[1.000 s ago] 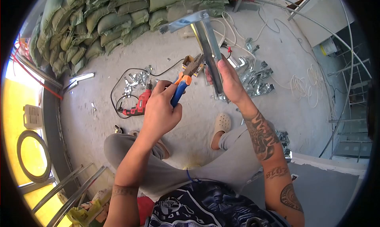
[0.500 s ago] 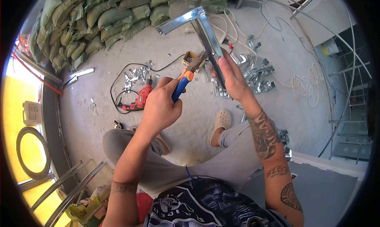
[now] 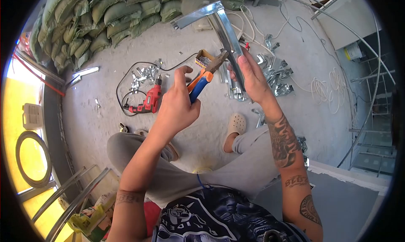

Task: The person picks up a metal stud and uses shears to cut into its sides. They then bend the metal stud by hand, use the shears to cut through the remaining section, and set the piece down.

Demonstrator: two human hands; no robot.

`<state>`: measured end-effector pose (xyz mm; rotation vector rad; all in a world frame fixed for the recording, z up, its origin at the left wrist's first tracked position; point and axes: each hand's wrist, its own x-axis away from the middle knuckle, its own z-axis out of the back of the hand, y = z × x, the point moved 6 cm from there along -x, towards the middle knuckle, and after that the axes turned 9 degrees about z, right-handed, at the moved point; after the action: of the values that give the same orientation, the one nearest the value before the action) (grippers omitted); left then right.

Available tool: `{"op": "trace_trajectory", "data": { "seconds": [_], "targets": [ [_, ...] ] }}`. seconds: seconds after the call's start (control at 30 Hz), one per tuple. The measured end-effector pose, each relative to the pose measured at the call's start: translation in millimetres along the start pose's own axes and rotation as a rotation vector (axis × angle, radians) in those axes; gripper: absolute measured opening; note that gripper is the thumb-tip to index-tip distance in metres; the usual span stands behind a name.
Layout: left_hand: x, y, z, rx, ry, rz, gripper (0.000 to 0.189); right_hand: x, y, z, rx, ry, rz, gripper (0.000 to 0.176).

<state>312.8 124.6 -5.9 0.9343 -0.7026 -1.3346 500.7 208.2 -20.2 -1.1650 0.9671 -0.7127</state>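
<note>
My left hand (image 3: 177, 100) holds pliers (image 3: 200, 85) with blue and orange handles, which stand spread apart; the index finger is raised off them. The pliers' jaws touch or nearly touch the edge of a bent metal channel (image 3: 231, 36). Around the lower part of that channel is my right hand (image 3: 252, 77), thumb on the near face. The channel's other arm stretches up and to the left at an angle. Behind the pliers, a small open box (image 3: 204, 58) of small metal parts rests on the floor.
A red drill (image 3: 151, 100) with a black cord lies left on the floor near scattered metal pieces (image 3: 145, 74). More metal brackets (image 3: 278, 77) and white cables (image 3: 337, 83) are at the right. Green sandbags (image 3: 122, 12) are stacked at the back. My clogs (image 3: 237, 123) are below.
The metal channel and both hands have shifted slightly right. The pliers' handles have spread apart, and my left index finger has lifted off them.
</note>
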Motion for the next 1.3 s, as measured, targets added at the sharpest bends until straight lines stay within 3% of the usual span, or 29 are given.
{"op": "trace_trajectory", "data": {
  "seconds": [0.23,0.43,0.53,0.6,0.63,0.67,0.7,0.73,0.8,0.87,1.07,1.13,1.3],
  "targets": [
    [-9.8,-33.8,-21.7,-0.298,-0.140,0.127,0.022,3.4,6.7,-3.1,0.189,-0.043,-0.010,0.064],
    [-12.0,-41.6,-29.4,-0.304,-0.212,0.128,0.018,5.9,17.7,8.2,0.011,-0.056,-0.067,0.055],
    [-7.1,-38.6,-32.3,-0.350,-0.158,0.106,0.031,3.0,24.1,5.5,0.067,0.016,-0.065,0.055],
    [-2.5,-28.8,-28.8,-0.295,0.000,-0.048,0.052,-0.4,34.1,9.1,0.068,0.051,-0.095,0.057],
    [0.2,-29.6,-26.5,-0.291,0.000,-0.053,0.052,-0.1,38.6,13.3,0.067,0.093,-0.128,0.059],
    [-0.1,-26.0,-21.0,-0.321,-0.111,0.069,0.057,-0.2,36.2,16.4,0.073,0.099,-0.127,0.059],
    [-0.3,-25.2,-17.1,-0.349,-0.222,0.191,0.062,1.1,37.5,14.4,-0.173,0.055,-0.217,0.061],
    [-2.1,-20.7,-11.2,-0.342,-0.224,0.186,0.062,3.0,37.7,10.3,-0.419,0.009,-0.306,0.063],
    [-1.6,-20.5,-8.8,-0.214,-0.347,0.220,0.064,4.1,34.5,8.7,-0.581,0.013,-0.342,0.065],
    [-3.1,-22.9,-5.1,-0.157,-0.329,0.194,0.064,4.0,35.8,7.0,-0.808,0.014,-0.379,0.064],
    [-8.5,-20.6,8.7,-0.085,-0.289,0.180,0.064,0.9,37.3,4.7,-0.892,-0.003,-0.385,0.062],
    [-8.3,-23.1,9.8,-0.137,-0.351,0.316,0.053,1.1,35.3,1.8,-0.891,-0.016,-0.379,0.062],
    [-4.4,-20.5,5.1,-0.166,-0.334,0.256,0.058,2.9,32.1,-3.6,-0.924,-0.057,-0.391,0.062]
  ]
}}
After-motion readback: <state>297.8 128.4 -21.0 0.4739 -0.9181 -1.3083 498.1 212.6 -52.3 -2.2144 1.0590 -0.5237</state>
